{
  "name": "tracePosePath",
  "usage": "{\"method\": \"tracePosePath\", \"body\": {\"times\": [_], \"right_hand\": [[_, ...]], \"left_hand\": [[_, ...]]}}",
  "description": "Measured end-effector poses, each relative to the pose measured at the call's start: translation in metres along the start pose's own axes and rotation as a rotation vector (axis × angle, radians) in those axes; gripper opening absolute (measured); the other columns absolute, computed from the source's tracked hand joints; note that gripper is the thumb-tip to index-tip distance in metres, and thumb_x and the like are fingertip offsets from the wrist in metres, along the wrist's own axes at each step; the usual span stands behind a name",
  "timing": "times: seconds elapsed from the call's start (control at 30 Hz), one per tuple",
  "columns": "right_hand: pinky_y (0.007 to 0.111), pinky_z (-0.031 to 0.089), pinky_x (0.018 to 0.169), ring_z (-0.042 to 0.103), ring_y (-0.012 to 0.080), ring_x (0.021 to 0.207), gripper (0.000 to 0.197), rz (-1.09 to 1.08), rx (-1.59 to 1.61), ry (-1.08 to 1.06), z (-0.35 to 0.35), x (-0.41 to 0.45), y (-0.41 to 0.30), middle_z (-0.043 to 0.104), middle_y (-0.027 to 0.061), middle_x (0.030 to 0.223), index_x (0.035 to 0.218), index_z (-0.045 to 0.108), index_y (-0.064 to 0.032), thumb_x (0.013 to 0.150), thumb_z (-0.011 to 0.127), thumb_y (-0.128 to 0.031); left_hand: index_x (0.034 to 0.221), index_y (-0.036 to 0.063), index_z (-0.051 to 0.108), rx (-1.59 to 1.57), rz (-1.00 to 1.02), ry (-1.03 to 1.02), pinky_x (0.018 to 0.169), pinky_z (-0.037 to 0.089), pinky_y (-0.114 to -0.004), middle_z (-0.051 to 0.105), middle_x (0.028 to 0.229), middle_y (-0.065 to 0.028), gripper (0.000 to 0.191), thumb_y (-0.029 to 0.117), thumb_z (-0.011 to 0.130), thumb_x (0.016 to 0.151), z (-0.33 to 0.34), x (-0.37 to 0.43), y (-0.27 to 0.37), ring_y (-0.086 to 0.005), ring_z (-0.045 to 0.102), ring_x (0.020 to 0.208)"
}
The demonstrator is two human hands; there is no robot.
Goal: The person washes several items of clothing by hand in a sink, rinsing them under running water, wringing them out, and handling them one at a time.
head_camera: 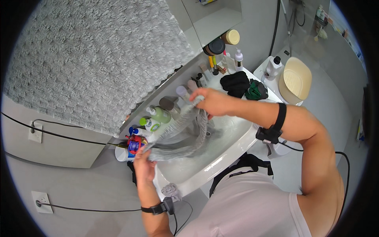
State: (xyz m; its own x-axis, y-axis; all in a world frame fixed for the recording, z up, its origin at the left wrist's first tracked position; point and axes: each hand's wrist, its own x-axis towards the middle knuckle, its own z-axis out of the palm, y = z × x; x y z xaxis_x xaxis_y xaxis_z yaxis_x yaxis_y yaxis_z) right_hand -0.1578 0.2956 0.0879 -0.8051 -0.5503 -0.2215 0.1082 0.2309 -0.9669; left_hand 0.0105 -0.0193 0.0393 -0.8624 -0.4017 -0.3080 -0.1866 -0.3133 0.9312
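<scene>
A wet grey garment is stretched open over the white washbasin, its lower folds hanging near the water. My right hand grips its upper right end above the basin. At the other end, my left hand pinches the cloth near the basin's left side. The garment's exact kind cannot be made out. Cloudy water stands in the basin below it.
Pump bottles, including a green one, line the back ledge. Dark cloths lie at the right, a small grey cloth on the front left corner. A beige tub and white bottle stand farther right. A power cable runs from my left wrist.
</scene>
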Motion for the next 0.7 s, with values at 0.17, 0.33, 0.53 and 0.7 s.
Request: {"method": "tracePosePath", "body": {"times": [0.17, 0.33, 0.53, 0.7], "right_hand": [[0.029, 0.049, 0.074, 0.058, 0.0179, 0.083, 0.048, -0.142, -0.062, 0.018, -0.011, -0.019, -0.044, 0.057, 0.0105, 0.096, 0.123, 0.051, -0.0076, 0.077, 0.064, -0.007], [0.038, 0.048, 0.085, 0.059, 0.0309, 0.096, 0.057, -0.309, -0.442, 0.079, -0.002, -0.007, 0.044, 0.055, 0.0199, 0.108, 0.128, 0.051, -0.0106, 0.073, 0.061, -0.002], [0.047, 0.048, 0.087, 0.056, 0.0383, 0.098, 0.024, -0.129, -0.953, -0.204, 0.001, 0.035, 0.201, 0.058, 0.0220, 0.112, 0.087, 0.071, -0.0021, 0.080, 0.056, -0.019], [0.065, 0.030, 0.104, 0.019, 0.0518, 0.138, 0.059, 0.356, -0.953, -0.260, 0.046, 0.044, 0.244, 0.018, 0.0173, 0.155, 0.145, 0.038, -0.0201, 0.089, 0.051, -0.026]], "left_hand": [[0.129, 0.0006, 0.045, -0.191, 0.109, -0.123, 0.090, 0.051, -0.037, 0.061, 0.112, -0.0114, 0.052, -0.008, 0.058, 0.080, 0.036, -0.039, 0.063, -0.0227, 0.061, 0.100], [0.133, 0.0082, 0.046, 0.282, 0.204, -0.064, 0.091, 0.047, -0.031, 0.054, 0.123, -0.0109, 0.072, -0.020, 0.051, 0.067, 0.036, -0.013, 0.021, -0.0201, 0.057, 0.108], [0.135, 0.0058, 0.045, 0.865, -0.039, -0.092, 0.078, 0.050, -0.028, 0.059, 0.110, -0.0167, 0.072, -0.013, 0.058, 0.066, -0.009, 0.054, -0.128, -0.0213, 0.060, 0.095], [0.139, 0.0091, 0.042, 1.244, -0.031, -0.077, 0.100, 0.041, -0.047, 0.046, 0.133, -0.0274, 0.069, 0.013, 0.066, 0.074, -0.027, 0.099, -0.248, -0.0393, 0.045, 0.123]]}}
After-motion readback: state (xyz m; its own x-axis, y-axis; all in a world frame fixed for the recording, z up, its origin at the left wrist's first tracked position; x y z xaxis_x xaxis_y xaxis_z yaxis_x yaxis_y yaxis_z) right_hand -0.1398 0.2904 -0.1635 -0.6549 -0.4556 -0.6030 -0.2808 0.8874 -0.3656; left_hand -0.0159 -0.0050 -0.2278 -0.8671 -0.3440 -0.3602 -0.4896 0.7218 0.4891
